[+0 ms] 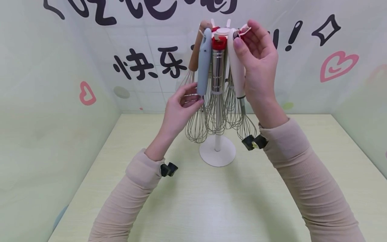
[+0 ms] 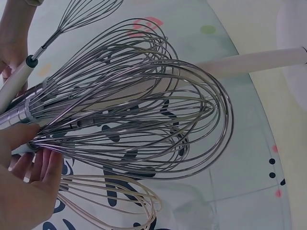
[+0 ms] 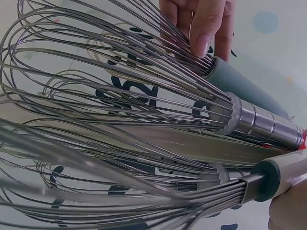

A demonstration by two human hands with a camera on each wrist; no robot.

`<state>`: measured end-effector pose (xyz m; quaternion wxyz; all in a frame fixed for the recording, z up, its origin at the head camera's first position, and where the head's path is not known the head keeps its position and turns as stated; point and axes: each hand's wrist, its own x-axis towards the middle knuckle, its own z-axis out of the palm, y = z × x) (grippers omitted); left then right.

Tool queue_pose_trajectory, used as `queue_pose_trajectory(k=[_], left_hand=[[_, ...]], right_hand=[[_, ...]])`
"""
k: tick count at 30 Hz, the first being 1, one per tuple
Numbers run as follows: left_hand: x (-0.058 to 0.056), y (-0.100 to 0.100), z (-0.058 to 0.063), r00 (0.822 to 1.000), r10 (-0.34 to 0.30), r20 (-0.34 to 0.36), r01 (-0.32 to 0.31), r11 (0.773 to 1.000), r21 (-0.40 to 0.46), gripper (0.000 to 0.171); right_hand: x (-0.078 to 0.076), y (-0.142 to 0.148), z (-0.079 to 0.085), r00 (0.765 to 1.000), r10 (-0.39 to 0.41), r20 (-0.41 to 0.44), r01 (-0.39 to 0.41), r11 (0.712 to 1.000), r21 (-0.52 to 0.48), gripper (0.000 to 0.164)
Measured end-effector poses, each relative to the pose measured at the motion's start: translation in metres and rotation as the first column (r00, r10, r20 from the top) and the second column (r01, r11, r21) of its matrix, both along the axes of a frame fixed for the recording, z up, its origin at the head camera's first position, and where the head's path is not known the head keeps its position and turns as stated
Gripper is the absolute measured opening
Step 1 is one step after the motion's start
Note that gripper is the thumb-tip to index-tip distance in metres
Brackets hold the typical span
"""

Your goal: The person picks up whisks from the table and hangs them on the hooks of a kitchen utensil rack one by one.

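Several whisks hang from a white rotating-style stand (image 1: 217, 158). My left hand (image 1: 184, 104) pinches the blue-handled whisk (image 1: 204, 64) where its wires meet the handle; in the right wrist view its thumb (image 3: 204, 40) lies on those wires. High on the right, my right hand (image 1: 261, 64) holds the top of the white-handled whisk (image 1: 237, 70) beside a hook, thumb in front and fingers behind. Between them hangs a steel-handled whisk (image 1: 217, 67) with a red top. A brown-handled whisk (image 1: 196, 48) hangs behind the blue one.
The stand's round base is on a pale wooden table (image 1: 205, 201). Behind it is a printed wall covering (image 1: 151, 97) with dark characters and pink hearts. Wire loops of neighbouring whisks overlap closely around the stand's pole (image 2: 259, 62).
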<state>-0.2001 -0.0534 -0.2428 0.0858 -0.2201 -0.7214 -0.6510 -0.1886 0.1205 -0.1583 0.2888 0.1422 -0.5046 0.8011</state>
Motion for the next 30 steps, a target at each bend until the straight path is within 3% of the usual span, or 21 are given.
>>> queue_pose_trajectory(k=[7,13,19,25,30], left_hand=[[0.004,-0.004,0.001,1.000,0.026,-0.010,-0.026,0.998,-0.056,0.047],[0.008,-0.009,0.003,0.991,0.100,-0.087,-0.107,0.991,-0.076,0.040],[0.012,-0.016,0.003,0.972,0.162,-0.173,-0.179,0.980,-0.092,0.040],[0.015,-0.022,-0.001,0.953,0.222,-0.205,-0.246,0.964,-0.099,0.039],[0.016,-0.028,-0.005,0.933,0.277,-0.231,-0.315,0.937,-0.151,0.039]], right_hand=[[0.002,0.003,0.002,1.000,0.001,0.014,-0.001,0.999,0.036,0.049],[0.006,0.010,0.004,1.000,-0.001,0.027,-0.001,0.997,0.072,0.050],[0.009,0.023,0.002,0.995,-0.080,0.052,0.072,0.987,0.142,0.044],[0.013,0.041,-0.008,0.988,-0.142,0.067,0.128,0.975,0.182,0.042],[0.016,0.055,-0.019,0.979,-0.186,0.088,0.165,0.965,0.205,0.041]])
